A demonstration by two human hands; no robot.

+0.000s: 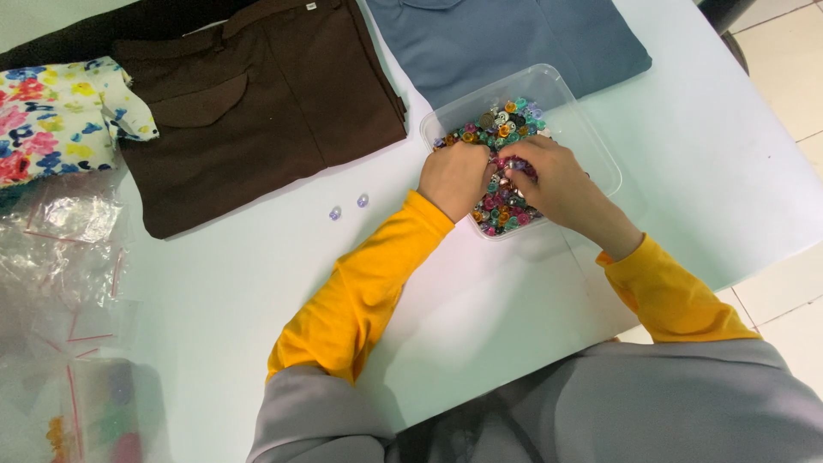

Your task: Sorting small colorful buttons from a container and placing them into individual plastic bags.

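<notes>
A clear plastic container on the white table holds a heap of small multicoloured beads. Both my hands are inside it. My left hand rests curled on the beads at the container's left edge. My right hand lies over the middle of the heap, its fingertips pinched together on some beads beside the left hand. What exactly sits between the fingers is too small to tell. Two loose pale purple beads lie on the table left of the container.
A folded brown garment lies at the back left and a folded blue-grey garment behind the container. A floral cloth and clear plastic bags occupy the left side. The table's right edge borders a tiled floor.
</notes>
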